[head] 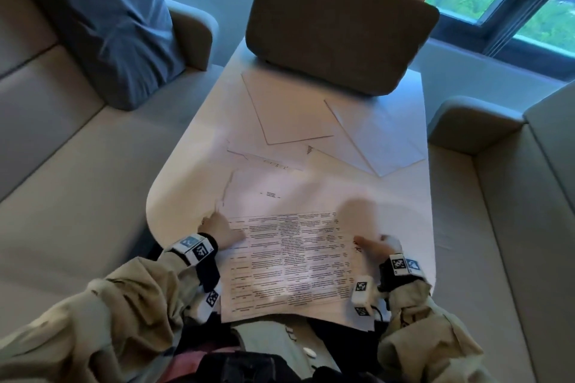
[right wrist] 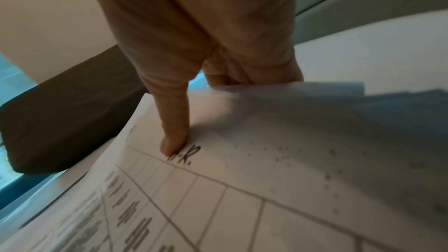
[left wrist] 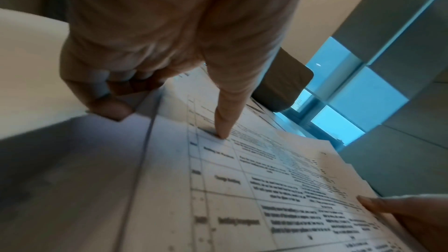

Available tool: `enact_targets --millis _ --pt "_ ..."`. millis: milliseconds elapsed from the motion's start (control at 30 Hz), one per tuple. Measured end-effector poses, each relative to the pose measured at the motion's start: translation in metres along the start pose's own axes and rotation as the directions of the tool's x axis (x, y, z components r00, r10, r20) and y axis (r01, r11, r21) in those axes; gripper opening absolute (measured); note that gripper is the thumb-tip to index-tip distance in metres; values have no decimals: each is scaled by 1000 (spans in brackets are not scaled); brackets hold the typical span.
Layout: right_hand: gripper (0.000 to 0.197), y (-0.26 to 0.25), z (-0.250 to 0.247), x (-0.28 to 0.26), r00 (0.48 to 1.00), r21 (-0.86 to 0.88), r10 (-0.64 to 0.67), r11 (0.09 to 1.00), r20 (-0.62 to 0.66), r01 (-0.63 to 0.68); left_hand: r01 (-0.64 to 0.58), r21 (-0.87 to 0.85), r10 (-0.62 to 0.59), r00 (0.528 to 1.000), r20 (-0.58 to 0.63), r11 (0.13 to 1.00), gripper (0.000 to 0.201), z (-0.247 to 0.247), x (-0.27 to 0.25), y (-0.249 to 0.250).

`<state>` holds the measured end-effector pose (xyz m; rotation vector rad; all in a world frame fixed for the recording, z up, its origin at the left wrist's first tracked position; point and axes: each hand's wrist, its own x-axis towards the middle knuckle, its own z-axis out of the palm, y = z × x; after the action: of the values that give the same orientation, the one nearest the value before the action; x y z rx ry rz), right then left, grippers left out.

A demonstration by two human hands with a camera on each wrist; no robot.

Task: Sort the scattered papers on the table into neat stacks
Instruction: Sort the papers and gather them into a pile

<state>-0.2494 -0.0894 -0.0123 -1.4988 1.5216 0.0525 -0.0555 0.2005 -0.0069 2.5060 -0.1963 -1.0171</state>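
Hands (head: 222,232) (head: 378,247) pinching opposite side edges of printed stack (head: 289,261) overhanging near table (head: 174,196) edge.

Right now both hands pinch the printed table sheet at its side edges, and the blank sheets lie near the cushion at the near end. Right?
Not quite. The blank sheets and cushion are at the far end in the head view. The left hand and right hand do pinch the printed table sheet.

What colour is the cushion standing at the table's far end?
Dark brown cushion; clearest in the head view.

White table (head: 174,183) carries scattered papers (head: 295,115); grey cushion (head: 339,25) at far end.
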Motion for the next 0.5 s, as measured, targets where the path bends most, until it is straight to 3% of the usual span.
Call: enact_targets --millis 100,167,200,267,300,367,433,500 --pt "51 2 -26 21 999 -2 -13 1000 -43 13 -77 4 77 996 42 997 43 13 4 23" --pt "56 0 -38 33 996 -90 -30 996 -79 23 -92 37 90 995 52 995 36 21 4 37" --pt "58 -3 -43 36 994 -180 -44 983 -98 26 -76 69 74 997 35 995 44 25 4 43" --pt "68 -12 -47 40 981 -379 -107 925 -164 38 -29 144 39 997 -64 989 80 34 3 54" --pt "75 -19 -50 40 966 -447 -159 893 -203 53 -45 158 65 991 -121 986 95 39 2 61" --pt "83 -33 -45 42 922 -507 -318 846 -223 169 -175 180 206 963 -173 968 102 43 1 71" --pt "75 -46 -40 51 890 -579 -447 751 -91 318 -272 280 314 942 -116 921 91 48 4 85" --pt "52 -56 -36 61 890 -658 -444 640 103 396 -288 418 334 942 -39 862 81 53 5 96"
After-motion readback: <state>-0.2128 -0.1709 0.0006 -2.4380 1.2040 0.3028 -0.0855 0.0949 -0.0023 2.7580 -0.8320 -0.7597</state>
